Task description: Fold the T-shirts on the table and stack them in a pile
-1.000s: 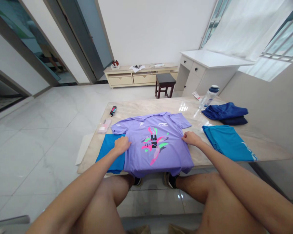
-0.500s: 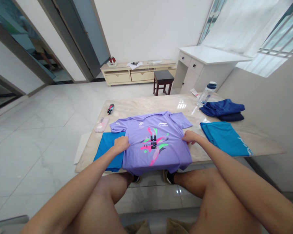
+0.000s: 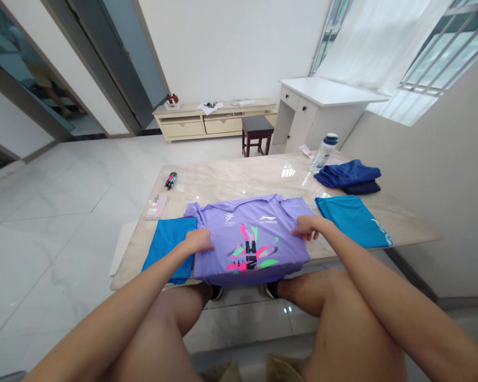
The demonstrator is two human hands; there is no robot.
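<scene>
A purple T-shirt (image 3: pixel 258 241) lies front side up on the marble-look table (image 3: pixel 227 178), its lower end draped over the near edge. It bears white logos and a pink, green and black print. At its left side my left hand (image 3: pixel 199 240) is closed on the fabric. My right hand (image 3: pixel 308 225) pinches the opposite side below the sleeve. A folded blue garment (image 3: pixel 171 246) lies to the left, partly under my left hand and touching the shirt. Another folded teal-blue garment (image 3: pixel 352 220) rests to the right, apart from the shirt.
Dark blue folded clothing (image 3: pixel 348 176) and a clear water bottle (image 3: pixel 324 153) stand at the table's far right. Pens (image 3: pixel 170 180) and a pink card-like item (image 3: pixel 157 207) lie at the left. Beyond are a stool (image 3: pixel 257 127) and a white desk (image 3: pixel 322 101); a person is behind the left doorway.
The purple T-shirt has slid toward me, with its collar and print nearer the front edge. Both hands keep their hold at its sides. The view has shifted slightly.
</scene>
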